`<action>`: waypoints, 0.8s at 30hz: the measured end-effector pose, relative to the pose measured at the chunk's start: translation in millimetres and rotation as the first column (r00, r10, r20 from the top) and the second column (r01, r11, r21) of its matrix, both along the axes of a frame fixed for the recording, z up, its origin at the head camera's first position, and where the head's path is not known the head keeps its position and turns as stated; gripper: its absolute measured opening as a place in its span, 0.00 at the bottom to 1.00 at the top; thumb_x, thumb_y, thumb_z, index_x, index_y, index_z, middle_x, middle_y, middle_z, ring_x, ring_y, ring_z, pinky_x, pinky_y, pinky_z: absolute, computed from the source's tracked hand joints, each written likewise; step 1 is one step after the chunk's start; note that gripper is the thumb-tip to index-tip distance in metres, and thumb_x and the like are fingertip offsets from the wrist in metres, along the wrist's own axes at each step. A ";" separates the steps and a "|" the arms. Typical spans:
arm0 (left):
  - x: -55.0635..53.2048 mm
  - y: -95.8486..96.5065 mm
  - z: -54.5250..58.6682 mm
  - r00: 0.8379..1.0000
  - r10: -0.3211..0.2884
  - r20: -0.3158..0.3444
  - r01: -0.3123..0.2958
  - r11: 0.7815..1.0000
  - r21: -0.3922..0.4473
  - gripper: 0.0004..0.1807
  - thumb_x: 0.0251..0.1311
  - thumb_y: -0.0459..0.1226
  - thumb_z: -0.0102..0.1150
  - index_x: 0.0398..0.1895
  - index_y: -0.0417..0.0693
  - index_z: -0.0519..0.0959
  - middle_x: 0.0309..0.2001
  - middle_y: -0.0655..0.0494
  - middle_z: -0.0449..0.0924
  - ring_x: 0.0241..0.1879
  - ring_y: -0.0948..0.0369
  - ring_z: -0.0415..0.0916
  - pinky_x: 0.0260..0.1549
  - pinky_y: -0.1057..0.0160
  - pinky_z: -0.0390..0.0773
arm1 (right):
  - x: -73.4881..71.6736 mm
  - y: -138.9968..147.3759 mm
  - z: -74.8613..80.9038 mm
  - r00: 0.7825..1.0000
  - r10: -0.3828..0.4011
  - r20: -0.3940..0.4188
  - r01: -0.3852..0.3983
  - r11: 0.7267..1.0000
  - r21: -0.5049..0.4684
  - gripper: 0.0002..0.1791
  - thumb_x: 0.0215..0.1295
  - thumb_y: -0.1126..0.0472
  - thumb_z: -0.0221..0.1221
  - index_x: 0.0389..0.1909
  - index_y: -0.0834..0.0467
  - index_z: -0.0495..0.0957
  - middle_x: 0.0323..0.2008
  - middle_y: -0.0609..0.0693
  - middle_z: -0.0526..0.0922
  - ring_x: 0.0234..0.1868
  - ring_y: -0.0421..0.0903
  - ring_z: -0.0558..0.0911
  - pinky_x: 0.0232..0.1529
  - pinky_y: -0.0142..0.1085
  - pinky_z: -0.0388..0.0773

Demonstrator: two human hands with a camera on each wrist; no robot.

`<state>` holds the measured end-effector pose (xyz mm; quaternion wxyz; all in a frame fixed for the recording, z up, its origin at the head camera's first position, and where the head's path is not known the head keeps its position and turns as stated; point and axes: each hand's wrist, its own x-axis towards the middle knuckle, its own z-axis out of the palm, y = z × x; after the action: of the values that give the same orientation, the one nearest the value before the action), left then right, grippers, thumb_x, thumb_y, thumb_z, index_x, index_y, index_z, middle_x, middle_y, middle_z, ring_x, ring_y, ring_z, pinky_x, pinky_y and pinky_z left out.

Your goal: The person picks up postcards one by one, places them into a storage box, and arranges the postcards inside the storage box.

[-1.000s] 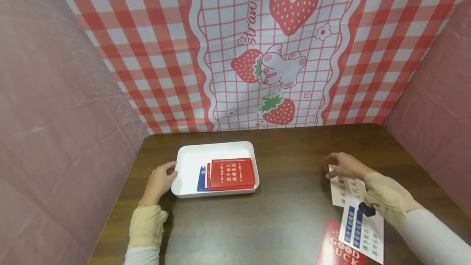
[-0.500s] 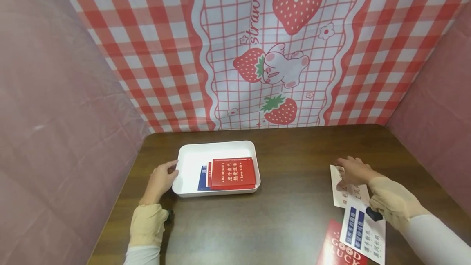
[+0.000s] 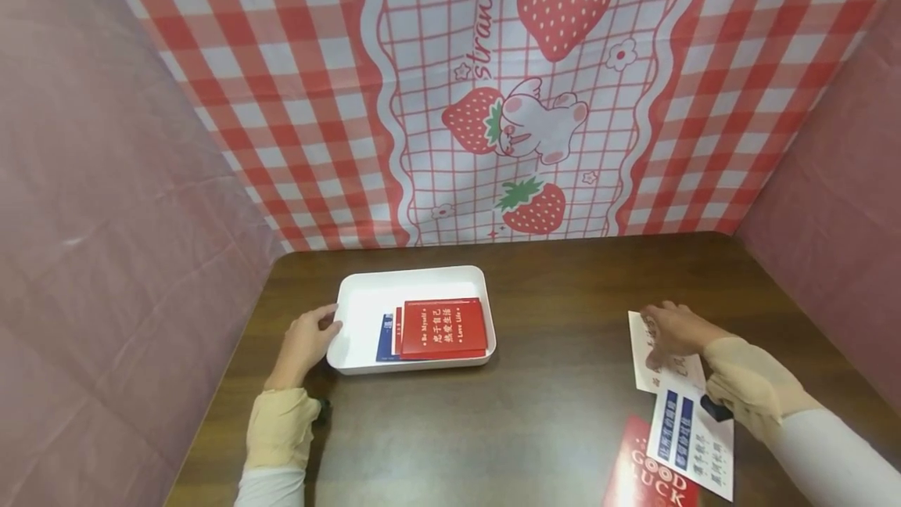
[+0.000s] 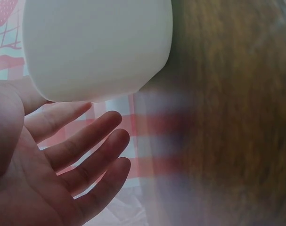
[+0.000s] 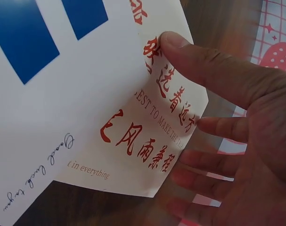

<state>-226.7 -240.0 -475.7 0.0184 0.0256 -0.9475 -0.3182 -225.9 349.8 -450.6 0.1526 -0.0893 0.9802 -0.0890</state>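
My left hand (image 3: 304,344) rests at the left end of a white tray (image 3: 355,288), thumb and index finger touching its rim. In the left wrist view its other fingers (image 4: 102,167) are loosely extended below the tray wall (image 4: 100,52). My right hand (image 3: 679,332) is over a cream card with red writing (image 3: 639,335) on the right of the table. In the right wrist view the thumb (image 5: 175,40) lies on the card's face and the fingertips meet its edge. A white card with blue blocks (image 3: 693,444) overlaps the cream card.
A red GOOD LUCK card (image 3: 629,464) lies partly under the blue-and-white one at the front right. Inside the tray are red cards (image 3: 445,327) and a blue card (image 3: 385,339). A red checked strawberry cloth (image 3: 281,84) hangs behind the brown table (image 3: 549,405).
My right hand has moved from the far edge of the cream card onto its face, the thumb coming down over it. My left hand stays at the tray.
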 end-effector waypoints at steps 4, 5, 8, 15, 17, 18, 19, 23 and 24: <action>0.6 -1.2 0.1 1.000 -0.001 -0.004 0.001 1.000 -0.006 0.24 0.65 0.38 0.55 0.63 0.39 0.74 0.56 0.36 0.79 0.58 0.41 0.74 0.58 0.41 0.71 | -3.5 -1.0 0.8 1.000 -0.004 0.007 0.003 1.000 0.007 0.52 0.33 0.52 0.79 0.59 0.72 0.67 0.52 0.76 0.70 0.50 0.71 0.71 0.50 0.64 0.73; 0.5 -1.6 0.0 1.000 -0.001 -0.007 0.001 1.000 -0.008 0.24 0.65 0.38 0.55 0.63 0.39 0.74 0.56 0.36 0.79 0.58 0.41 0.74 0.58 0.41 0.71 | -4.2 -1.1 1.0 1.000 -0.006 0.010 0.006 1.000 0.009 0.53 0.32 0.52 0.80 0.59 0.72 0.67 0.52 0.76 0.70 0.51 0.71 0.70 0.50 0.65 0.73; 1.0 -1.6 1.1 1.000 -0.001 -0.016 0.001 1.000 -0.006 0.23 0.65 0.37 0.56 0.62 0.39 0.74 0.54 0.37 0.80 0.56 0.42 0.76 0.56 0.41 0.72 | -6.0 -0.5 0.5 1.000 -0.007 0.011 0.007 1.000 0.013 0.54 0.31 0.51 0.80 0.60 0.72 0.67 0.53 0.76 0.70 0.52 0.72 0.70 0.51 0.65 0.72; 0.3 -1.1 3.8 1.000 0.000 -0.025 0.000 1.000 0.002 0.23 0.65 0.37 0.55 0.62 0.39 0.74 0.51 0.38 0.82 0.52 0.43 0.78 0.54 0.43 0.73 | -6.9 1.0 -1.0 0.999 0.025 -0.046 -0.024 0.999 0.032 0.56 0.28 0.48 0.80 0.59 0.72 0.68 0.49 0.72 0.73 0.50 0.69 0.71 0.50 0.63 0.74; 0.4 -0.9 3.9 1.000 -0.002 -0.023 0.002 1.000 0.002 0.23 0.65 0.37 0.55 0.62 0.39 0.74 0.51 0.38 0.82 0.53 0.43 0.78 0.54 0.43 0.73 | -7.2 2.0 -1.3 0.999 0.029 -0.046 -0.027 0.999 0.032 0.56 0.29 0.48 0.80 0.59 0.72 0.68 0.49 0.72 0.73 0.50 0.69 0.72 0.50 0.63 0.74; 0.5 -0.9 3.7 1.000 -0.003 -0.022 0.003 1.000 0.000 0.23 0.65 0.37 0.55 0.62 0.39 0.74 0.51 0.38 0.82 0.53 0.43 0.78 0.54 0.43 0.73 | -7.2 2.8 -1.4 0.998 0.028 -0.048 -0.026 0.999 0.031 0.56 0.29 0.47 0.80 0.60 0.71 0.68 0.49 0.72 0.73 0.50 0.69 0.72 0.50 0.63 0.74; 0.7 -0.9 3.4 1.000 -0.004 -0.020 0.004 1.000 0.000 0.23 0.65 0.37 0.55 0.62 0.39 0.74 0.51 0.38 0.82 0.53 0.43 0.78 0.54 0.43 0.73 | -7.3 3.7 -1.6 0.999 0.021 -0.045 -0.020 0.999 0.026 0.56 0.29 0.47 0.80 0.60 0.71 0.68 0.49 0.72 0.73 0.50 0.69 0.72 0.50 0.63 0.74; 1.2 -0.3 1.6 1.000 -0.004 -0.022 0.004 1.000 0.003 0.23 0.65 0.37 0.56 0.62 0.39 0.75 0.51 0.38 0.82 0.53 0.43 0.78 0.54 0.42 0.73 | -7.5 8.8 -2.8 0.998 0.003 -0.057 -0.003 1.000 -0.005 0.53 0.32 0.47 0.79 0.59 0.70 0.71 0.46 0.70 0.74 0.47 0.65 0.72 0.47 0.60 0.75; 1.1 -0.4 1.0 1.000 -0.005 -0.024 0.005 1.000 0.001 0.23 0.65 0.37 0.56 0.62 0.39 0.75 0.51 0.38 0.82 0.53 0.43 0.78 0.54 0.42 0.73 | -7.3 10.2 -3.2 0.998 -0.002 -0.069 0.001 1.000 -0.014 0.51 0.33 0.47 0.79 0.58 0.70 0.72 0.45 0.68 0.74 0.46 0.63 0.72 0.45 0.58 0.76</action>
<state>-225.7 -240.5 -474.7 0.0291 0.0195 -0.9470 -0.3192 -233.3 360.1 -453.7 0.1179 -0.0925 0.9843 -0.0929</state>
